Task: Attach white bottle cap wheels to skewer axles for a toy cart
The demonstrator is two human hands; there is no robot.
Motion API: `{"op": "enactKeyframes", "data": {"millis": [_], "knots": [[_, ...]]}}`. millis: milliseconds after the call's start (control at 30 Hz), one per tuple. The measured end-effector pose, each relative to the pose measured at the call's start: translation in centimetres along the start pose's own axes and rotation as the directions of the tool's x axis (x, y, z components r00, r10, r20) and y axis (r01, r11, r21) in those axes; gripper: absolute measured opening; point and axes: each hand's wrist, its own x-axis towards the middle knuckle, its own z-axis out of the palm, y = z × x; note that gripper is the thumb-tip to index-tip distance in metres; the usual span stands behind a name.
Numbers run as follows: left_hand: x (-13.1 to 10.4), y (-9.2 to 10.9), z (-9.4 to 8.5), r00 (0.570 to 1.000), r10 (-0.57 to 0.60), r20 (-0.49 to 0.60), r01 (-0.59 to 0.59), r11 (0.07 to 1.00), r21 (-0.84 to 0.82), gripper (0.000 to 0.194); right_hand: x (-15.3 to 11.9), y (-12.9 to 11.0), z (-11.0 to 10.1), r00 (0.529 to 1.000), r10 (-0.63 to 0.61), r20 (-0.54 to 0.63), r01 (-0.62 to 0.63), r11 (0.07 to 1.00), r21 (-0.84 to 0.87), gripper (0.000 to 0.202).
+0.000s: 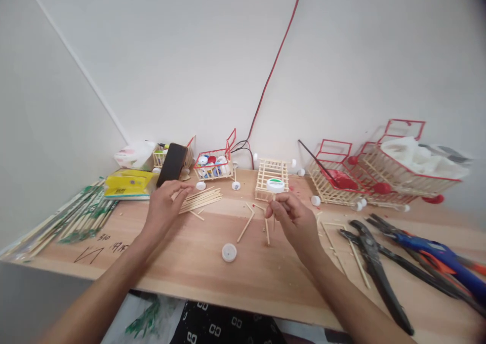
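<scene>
My right hand [294,212] is closed on a thin wooden stick [274,222] held upright. A white bottle cap [275,185] with a green mark sits on the stick's upper end. My left hand [165,207] hovers at the left end of a pile of bamboo sticks [203,200], thumb and forefinger brought together; whether anything is pinched there is hidden. Between my hands lie short sticks joined at an angle [246,225]. Closer to me a loose white cap [229,253] rests hollow side up. Behind my right hand stands a small stick-built cart body [271,174] with white caps at its far corners.
At right lie black-handled pliers [374,263] and a blue glue gun [436,255]. Red-trimmed stick carts [334,177] line the wall, one holding caps [214,164]. A phone [172,163], a yellow packet [129,183] and bagged sticks [87,217] occupy the left.
</scene>
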Motion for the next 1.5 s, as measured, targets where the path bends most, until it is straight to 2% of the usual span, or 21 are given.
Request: {"op": "enactKeyframes", "data": {"millis": [33, 133, 233, 300, 400, 500, 600, 667, 800, 1067, 1267, 1400, 1500], "knots": [[0.5, 1.2, 0.3, 0.999, -0.040, -0.013, 0.039, 0.997, -0.074, 0.022, 0.0, 0.0, 0.1, 1.000, -0.003, 0.004, 0.003, 1.000, 0.003, 0.017], [2.0, 4.8, 1.4, 0.991, -0.121, 0.047, 0.130, 0.948, -0.291, 0.032, 0.1, 0.1, 0.0, 1.000, -0.008, 0.007, 0.008, 1.000, -0.001, 0.016], [3.6, 7.3, 3.2, 0.993, -0.041, 0.107, 0.087, 0.880, -0.466, 0.031, 0.1, 0.2, -0.1, 1.000, -0.004, 0.003, 0.004, 1.000, -0.007, 0.016], [4.3, 8.0, 4.8, 0.981, -0.024, 0.193, 0.138, 0.783, -0.606, 0.027, 0.1, 0.3, -0.1, 1.000, -0.004, 0.002, 0.004, 1.000, -0.004, 0.016], [4.4, 7.9, 7.4, 0.924, -0.074, 0.374, 0.339, 0.606, -0.719, 0.024, 0.2, 0.4, -0.1, 1.000, -0.002, 0.001, 0.002, 1.000, -0.008, 0.016], [3.6, 7.3, 9.0, 0.906, -0.101, 0.411, 0.393, 0.559, -0.730, 0.028, 0.3, 0.6, 0.0, 1.000, 0.004, -0.007, -0.004, 1.000, -0.009, 0.017], [2.6, 7.0, 9.2, 0.901, -0.082, 0.426, 0.396, 0.557, -0.730, 0.028, 0.5, 1.0, 0.1, 1.000, 0.014, -0.017, -0.014, 1.000, 0.002, 0.016], [2.2, 7.3, 8.8, 0.882, -0.074, 0.466, 0.426, 0.551, -0.717, 0.031, 0.6, 1.2, 0.2, 1.000, 0.021, -0.018, -0.021, 1.000, -0.009, 0.017], [1.8, 8.0, 8.2, 0.875, -0.052, 0.480, 0.428, 0.544, -0.721, 0.035, 0.7, 1.5, 0.6, 0.999, 0.040, -0.012, -0.040, 0.998, -0.046, 0.018], [0.9, 8.4, 8.8, 0.854, 0.020, 0.519, 0.468, 0.406, -0.785, 0.045, 0.7, 1.8, 1.8, 0.998, 0.064, 0.004, -0.064, 0.996, -0.059, 0.020], [0.7, 8.0, 9.4, 0.851, 0.015, 0.526, 0.492, 0.329, -0.806, 0.048, 1.7, 0.6, 2.0, 0.998, 0.029, 0.047, -0.026, 0.998, -0.064, 0.020], [0.6, 8.1, 9.6, 0.842, -0.010, 0.539, 0.515, 0.310, -0.799, 0.044, 2.8, -0.4, 2.3, 0.998, 0.040, 0.047, -0.040, 0.999, 0.009, 0.021], [0.6, 8.2, 9.4, 0.858, -0.043, 0.511, 0.497, 0.316, -0.808, 0.038, 3.3, -0.8, 3.1, 0.997, 0.043, 0.058, -0.047, 0.997, 0.066, 0.020]]}}
